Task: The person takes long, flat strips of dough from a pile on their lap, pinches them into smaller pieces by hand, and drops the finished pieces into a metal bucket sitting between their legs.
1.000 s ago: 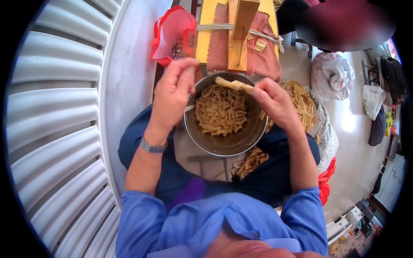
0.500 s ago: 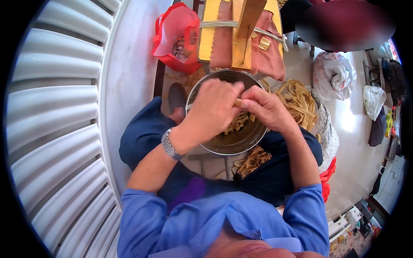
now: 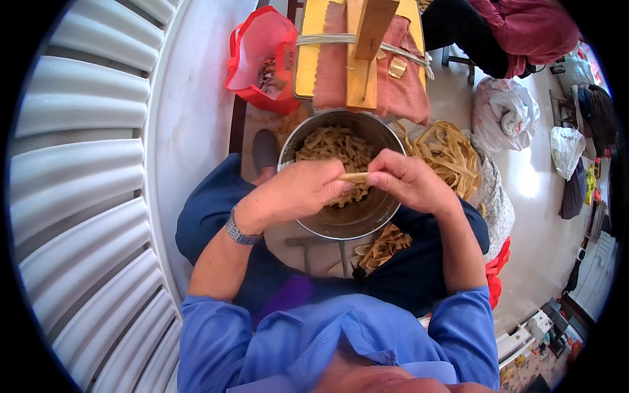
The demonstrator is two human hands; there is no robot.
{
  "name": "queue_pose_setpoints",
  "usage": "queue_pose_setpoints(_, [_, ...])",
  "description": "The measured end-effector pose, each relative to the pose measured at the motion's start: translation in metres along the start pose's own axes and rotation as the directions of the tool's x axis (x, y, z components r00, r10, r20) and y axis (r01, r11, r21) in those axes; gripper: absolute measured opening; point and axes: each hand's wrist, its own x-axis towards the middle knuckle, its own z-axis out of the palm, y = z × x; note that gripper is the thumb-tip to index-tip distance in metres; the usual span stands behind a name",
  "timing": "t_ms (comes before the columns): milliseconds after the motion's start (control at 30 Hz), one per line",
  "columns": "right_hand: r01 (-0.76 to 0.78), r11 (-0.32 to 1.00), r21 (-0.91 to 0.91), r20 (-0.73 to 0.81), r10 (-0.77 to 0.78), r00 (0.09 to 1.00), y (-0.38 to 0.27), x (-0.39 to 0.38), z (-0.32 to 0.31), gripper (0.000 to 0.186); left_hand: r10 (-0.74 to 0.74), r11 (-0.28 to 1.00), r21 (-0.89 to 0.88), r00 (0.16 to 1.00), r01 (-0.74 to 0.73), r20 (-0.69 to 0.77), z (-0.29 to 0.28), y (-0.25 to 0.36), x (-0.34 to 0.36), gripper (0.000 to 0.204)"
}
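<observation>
Over a round metal bucket point(image 3: 357, 224) I hold a short tan piece point(image 3: 354, 177), stretched level between both hands. One end is in the closed fingers of my left hand point(image 3: 301, 188), which has a metal watch on its wrist. My right hand point(image 3: 411, 181) pinches the other end between thumb and fingers. Many short, knobbly tan pieces point(image 3: 331, 145) lie inside the bucket, partly hidden by my hands. To its right is a heap of long, flat tan strips point(image 3: 453, 157), and a smaller brownish bunch of strips point(image 3: 386, 247) lies below the bucket's right side.
Beyond the bucket stands a yellow board point(image 3: 305, 72) with a reddish cloth point(image 3: 331, 78) and a wooden post point(image 3: 362, 78) tied on by cord. A red bag point(image 3: 262, 92) is at its left. White radiator bars point(image 3: 85, 147) line the left. Another person point(image 3: 517, 33) sits at far right.
My hands were bunched together in a blur; now they are farther apart and the left is lower, with the tan piece plainly visible between them. More of the bucket's contents shows.
</observation>
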Motion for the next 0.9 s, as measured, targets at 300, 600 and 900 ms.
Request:
queue_pose_setpoints(300, [-0.227, 0.488, 0.842, 0.140, 0.209, 0.968, -0.029, 0.000, -0.005, 0.019, 0.089, 0.597, -0.800, 0.986, 0.059, 0.139, 0.043, 0.009, 0.021, 0.056])
queue_pose_setpoints(600, [0.118, 0.368, 0.922, -0.207, 0.213, 0.955, -0.018, -0.031, 0.040, 0.021, 0.044, 0.656, -0.753, 0.994, 0.049, 0.103, 0.119, 0.037, -0.047, 0.025])
queue_pose_setpoints(900, [0.239, -0.007, 0.971, -0.225, 0.313, 0.923, -0.029, -0.084, 0.104, 0.018, -0.038, 0.922, -0.379, 0.957, -0.077, -0.288, 0.143, 0.057, -0.092, 0.046])
